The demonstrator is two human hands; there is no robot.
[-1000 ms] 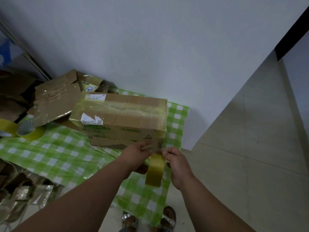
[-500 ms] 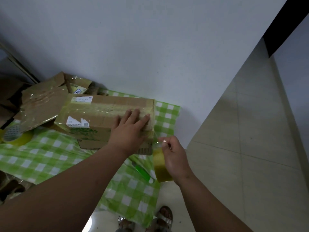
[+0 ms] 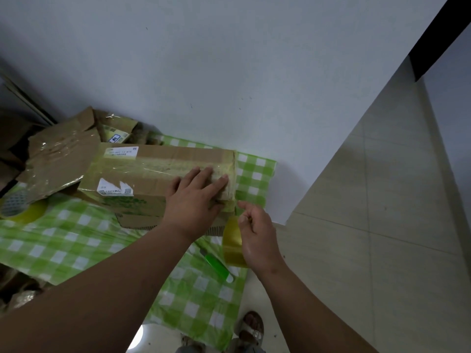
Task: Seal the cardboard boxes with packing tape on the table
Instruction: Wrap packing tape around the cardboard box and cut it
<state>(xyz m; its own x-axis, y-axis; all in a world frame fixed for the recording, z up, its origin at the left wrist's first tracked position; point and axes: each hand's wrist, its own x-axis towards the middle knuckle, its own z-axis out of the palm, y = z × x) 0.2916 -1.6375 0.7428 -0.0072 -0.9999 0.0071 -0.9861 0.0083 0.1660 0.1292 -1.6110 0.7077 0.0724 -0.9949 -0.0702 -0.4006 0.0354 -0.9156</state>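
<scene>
Bare checked tablecloth (image 3: 63, 240) open at near left. Blocked at far left by flattened cardboard (image 3: 58, 159) and spare tape roll (image 3: 28, 212). Wall (image 3: 229, 72) close behind cardboard box (image 3: 153, 171). Green cutter (image 3: 218, 267) lying by near right edge; floor (image 3: 369, 250) beyond.

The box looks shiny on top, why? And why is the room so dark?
Head view: the clear tape across the cardboard box catches light and glints; the whole picture is dim and greyish, so the left hand and right hand look dark; the wide lens bends the wall edges.
</scene>
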